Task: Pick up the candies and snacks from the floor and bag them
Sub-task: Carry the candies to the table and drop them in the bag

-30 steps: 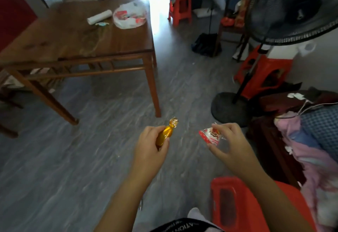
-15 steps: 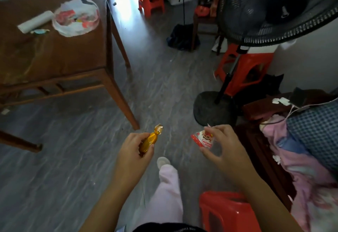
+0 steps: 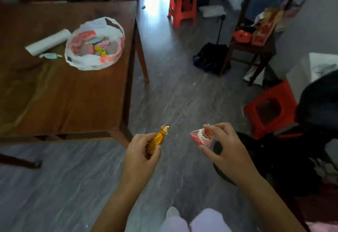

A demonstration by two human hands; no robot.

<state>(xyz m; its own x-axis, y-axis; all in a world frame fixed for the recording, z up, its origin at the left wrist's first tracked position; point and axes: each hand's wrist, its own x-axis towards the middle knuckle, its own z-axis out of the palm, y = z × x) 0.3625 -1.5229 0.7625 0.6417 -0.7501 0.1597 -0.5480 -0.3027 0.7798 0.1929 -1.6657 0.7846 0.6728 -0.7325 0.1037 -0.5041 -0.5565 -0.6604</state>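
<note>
Gold candy (image 3: 156, 143) sits in the left hand (image 3: 140, 156), off the floor (image 3: 182, 94): the fingers curl round its body and the twisted foil end pokes up past the thumb. The right hand (image 3: 225, 147) pinches a red-and-white packet (image 3: 201, 136) by its edges, between thumb and fingertips. The bag (image 3: 109, 28) lies open on the worktop (image 3: 73, 94), ahead and to the left, well apart from both hands, with several wrapped sweets inside. 1 pale-blue candy (image 3: 50, 56) lies on the worktop just beside the bag, near a white roll (image 3: 48, 42).

Both of the 2 pieces look light. The foil is likely slick and crinkly, so the body is the safer hold; the twisted tail could slip or unwind. The packet is flat and thin, so an edge pinch should do, while squeezing its middle might crush what is inside. The bag looks like thin, floppy plastic, so dropping from just above its mouth seems wiser than pushing against its wall.
</note>
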